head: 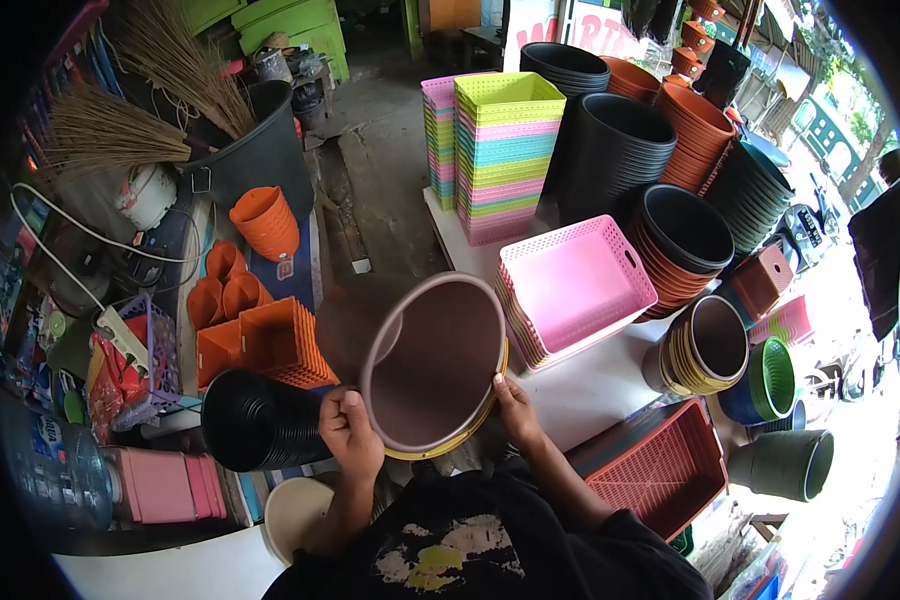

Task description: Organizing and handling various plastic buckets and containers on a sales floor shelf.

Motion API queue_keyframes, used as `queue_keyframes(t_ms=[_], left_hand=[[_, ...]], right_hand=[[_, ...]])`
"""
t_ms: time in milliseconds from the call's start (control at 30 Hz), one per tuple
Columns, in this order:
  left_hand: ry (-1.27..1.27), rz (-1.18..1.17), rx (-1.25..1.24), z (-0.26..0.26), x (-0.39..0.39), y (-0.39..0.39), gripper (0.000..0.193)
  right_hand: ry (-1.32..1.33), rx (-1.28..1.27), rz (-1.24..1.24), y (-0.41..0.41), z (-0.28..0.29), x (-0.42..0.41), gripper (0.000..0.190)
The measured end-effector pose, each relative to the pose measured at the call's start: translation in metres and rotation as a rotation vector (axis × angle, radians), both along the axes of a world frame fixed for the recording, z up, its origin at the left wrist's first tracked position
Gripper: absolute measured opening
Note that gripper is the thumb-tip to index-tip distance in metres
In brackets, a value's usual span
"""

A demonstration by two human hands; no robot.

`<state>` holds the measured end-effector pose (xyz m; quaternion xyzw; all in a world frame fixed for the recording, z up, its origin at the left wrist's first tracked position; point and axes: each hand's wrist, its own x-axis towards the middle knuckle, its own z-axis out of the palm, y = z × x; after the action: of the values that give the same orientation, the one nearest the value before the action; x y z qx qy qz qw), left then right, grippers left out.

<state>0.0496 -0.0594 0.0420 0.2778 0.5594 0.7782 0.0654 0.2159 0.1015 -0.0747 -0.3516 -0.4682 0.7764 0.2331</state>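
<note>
A brown plastic pot [442, 352] is held tilted before my chest, its round mouth turned up towards me. My left hand [352, 427] grips its rim at the lower left, thumb uppermost. On the opposite side my right hand [517, 409] pinches the rim between thumb and fingers. A yellow rim [450, 444] shows just under the brown one, apparently of another pot nested with it. Left of my left hand lies a stack of black pots [259, 424]. Below that hand is a cream-coloured round container [296, 517], partly hidden by my forearm.
On the white table [592, 382] to the right stand a pink basket stack [577, 285], tall coloured baskets [506, 157] and brown-and-yellow pots [701, 345]. A reddish-brown crate [660, 469] is by my right elbow. Orange pots [270, 337] and a power strip [124, 341] are at left.
</note>
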Motion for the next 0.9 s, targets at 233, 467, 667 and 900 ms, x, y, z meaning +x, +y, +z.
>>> queue_keyframes(t_ms=[233,467,667,900], left_hand=[[0.117,-0.124,-0.138,0.013,0.025,-0.007,0.020],[0.039,-0.110,-0.139,0.013,0.022,-0.009,0.020],[0.010,-0.057,-0.056,0.002,0.014,-0.001,0.018],[-0.088,-0.049,0.007,-0.014,0.004,-0.002,0.019]], right_hand=[[0.003,-0.219,0.047,-0.013,-0.025,0.002,0.052],[-0.019,-0.199,0.007,-0.010,-0.007,0.006,0.050],[0.022,-0.028,-0.154,-0.005,0.012,0.008,0.045],[0.020,0.092,-0.205,-0.001,0.022,0.013,0.041]])
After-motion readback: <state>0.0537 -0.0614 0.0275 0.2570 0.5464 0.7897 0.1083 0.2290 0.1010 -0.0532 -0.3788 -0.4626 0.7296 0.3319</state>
